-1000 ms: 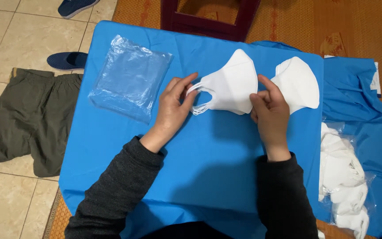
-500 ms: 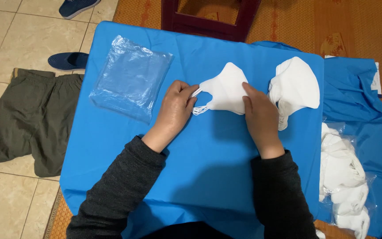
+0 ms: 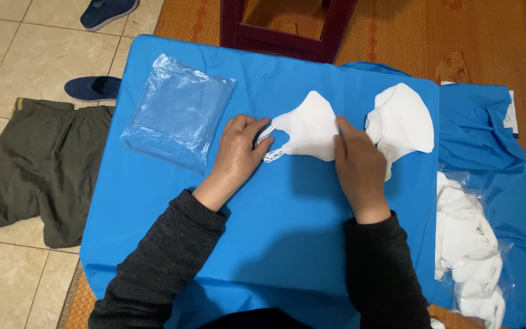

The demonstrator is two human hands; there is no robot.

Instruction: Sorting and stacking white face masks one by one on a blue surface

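A small stack of white face masks (image 3: 307, 129) lies flat on the blue-covered table (image 3: 287, 225). My left hand (image 3: 238, 152) presses on the ear loops at the stack's left end. My right hand (image 3: 358, 166) holds down its right edge with the fingertips. A second pile of white masks (image 3: 402, 120) rests just to the right, close to my right hand. Both forearms wear dark grey sleeves.
A stack of clear plastic bags (image 3: 178, 111) sits at the table's left. A clear bag of white masks (image 3: 470, 250) lies on blue cloth to the right. A dark red stool (image 3: 287, 30) stands beyond the table. Olive trousers (image 3: 38, 167) and blue shoes (image 3: 92, 87) are on the floor.
The mask stack was held raised between both hands; it has been lowered and flattened onto the table, and both hands have come down with it.
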